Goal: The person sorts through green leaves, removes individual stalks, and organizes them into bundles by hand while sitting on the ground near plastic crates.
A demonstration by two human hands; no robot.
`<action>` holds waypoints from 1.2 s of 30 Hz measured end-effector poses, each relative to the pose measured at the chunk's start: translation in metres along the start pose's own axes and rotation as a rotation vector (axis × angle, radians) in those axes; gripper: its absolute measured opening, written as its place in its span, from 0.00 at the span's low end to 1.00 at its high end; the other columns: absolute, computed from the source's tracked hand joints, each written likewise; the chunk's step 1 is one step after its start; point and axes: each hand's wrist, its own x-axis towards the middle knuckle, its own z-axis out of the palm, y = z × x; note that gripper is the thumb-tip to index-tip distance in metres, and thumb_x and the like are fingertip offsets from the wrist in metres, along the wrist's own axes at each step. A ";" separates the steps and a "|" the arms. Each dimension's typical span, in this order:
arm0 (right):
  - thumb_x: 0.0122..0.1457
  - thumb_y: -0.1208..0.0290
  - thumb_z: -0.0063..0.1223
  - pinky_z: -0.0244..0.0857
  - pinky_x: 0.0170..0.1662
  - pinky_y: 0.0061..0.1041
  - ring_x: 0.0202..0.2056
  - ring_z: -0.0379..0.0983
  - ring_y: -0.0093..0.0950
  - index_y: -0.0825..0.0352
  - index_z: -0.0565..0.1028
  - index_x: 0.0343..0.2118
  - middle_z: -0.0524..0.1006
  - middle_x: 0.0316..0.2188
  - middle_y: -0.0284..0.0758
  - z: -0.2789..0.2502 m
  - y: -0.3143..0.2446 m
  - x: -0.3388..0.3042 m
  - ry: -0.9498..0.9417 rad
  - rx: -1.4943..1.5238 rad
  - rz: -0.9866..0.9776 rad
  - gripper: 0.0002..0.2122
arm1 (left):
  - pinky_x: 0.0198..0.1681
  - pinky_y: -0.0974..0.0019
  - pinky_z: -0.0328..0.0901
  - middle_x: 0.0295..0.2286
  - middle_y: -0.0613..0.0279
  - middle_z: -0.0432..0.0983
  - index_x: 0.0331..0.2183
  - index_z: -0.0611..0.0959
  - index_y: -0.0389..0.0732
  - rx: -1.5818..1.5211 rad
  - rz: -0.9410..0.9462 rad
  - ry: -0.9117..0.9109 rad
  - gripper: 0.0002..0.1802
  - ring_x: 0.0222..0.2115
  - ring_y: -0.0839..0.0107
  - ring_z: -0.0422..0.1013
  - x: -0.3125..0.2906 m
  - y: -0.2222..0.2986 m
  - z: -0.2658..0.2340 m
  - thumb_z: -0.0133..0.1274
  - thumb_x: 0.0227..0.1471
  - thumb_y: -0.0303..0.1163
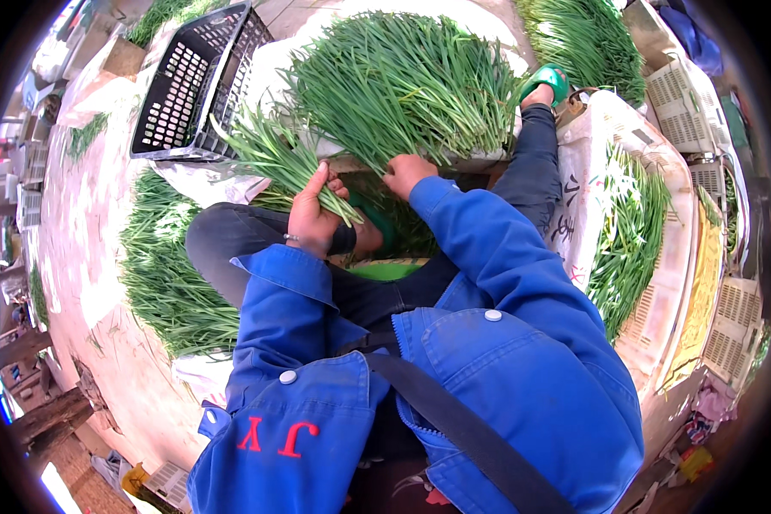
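My left hand (314, 212) is closed around a bunch of green chives (274, 156), thumb on top. The pale cut ends point down toward my lap, and the leaves fan out to the upper left. At the near edge of a big heap of chives (394, 77), my right hand (409, 176) is closed, its fingertips pinching a few leaves there. My palm hides part of that grip. The heap lies on a white sheet between my spread knees and the far side.
A black plastic crate (176, 96) stands tilted at the upper left. More chives (173, 274) lie by my left knee. Another pile of chives (632, 244) fills a lined crate on my right. Farther chives (581, 47) lie at the upper right, beside pale crates (678, 101).
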 end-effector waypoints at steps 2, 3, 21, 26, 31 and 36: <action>0.50 0.60 0.55 0.68 0.31 0.27 0.28 0.73 0.28 0.66 0.76 0.34 0.77 0.28 0.38 -0.011 0.010 0.004 -0.191 0.665 0.102 0.14 | 0.26 0.71 0.60 0.23 0.66 0.66 0.35 0.72 0.39 0.026 0.010 0.048 0.08 0.22 0.76 0.61 0.000 0.000 0.001 0.51 0.51 0.28; 0.50 0.60 0.55 0.68 0.29 0.23 0.26 0.72 0.24 0.67 0.76 0.34 0.77 0.28 0.37 -0.024 0.013 0.000 -0.290 0.993 0.157 0.15 | 0.26 0.71 0.60 0.22 0.66 0.66 0.34 0.73 0.39 0.034 0.015 0.075 0.07 0.22 0.75 0.61 -0.001 -0.001 0.000 0.51 0.51 0.28; 0.52 0.67 0.45 0.67 0.38 0.38 0.37 0.73 0.40 0.63 0.76 0.33 0.76 0.33 0.41 -0.038 0.030 -0.051 -0.430 -0.571 -0.259 0.10 | 0.23 0.73 0.58 0.23 0.65 0.66 0.34 0.72 0.37 0.183 0.482 0.048 0.07 0.22 0.75 0.61 -0.015 0.027 0.004 0.50 0.50 0.23; 0.51 0.68 0.46 0.67 0.40 0.36 0.36 0.74 0.40 0.64 0.75 0.33 0.76 0.30 0.44 -0.049 -0.013 -0.021 0.032 -0.185 -0.018 0.10 | 0.22 0.70 0.62 0.22 0.62 0.69 0.32 0.74 0.36 0.192 0.396 0.102 0.08 0.19 0.72 0.65 0.005 0.007 -0.008 0.54 0.46 0.22; 0.46 0.62 0.52 0.67 0.40 0.34 0.33 0.74 0.38 0.65 0.77 0.29 0.77 0.30 0.41 -0.021 0.023 0.010 0.136 0.098 0.106 0.12 | 0.21 0.71 0.61 0.22 0.63 0.69 0.32 0.74 0.38 0.326 0.264 0.187 0.08 0.21 0.73 0.65 0.012 -0.018 -0.010 0.55 0.47 0.25; 0.42 0.60 0.56 0.66 0.41 0.31 0.34 0.73 0.36 0.61 0.79 0.29 0.77 0.29 0.39 -0.017 0.054 0.015 0.033 0.377 0.091 0.13 | 0.22 0.71 0.61 0.22 0.65 0.69 0.31 0.74 0.39 0.257 0.206 0.178 0.07 0.20 0.74 0.64 0.014 -0.022 -0.007 0.54 0.47 0.26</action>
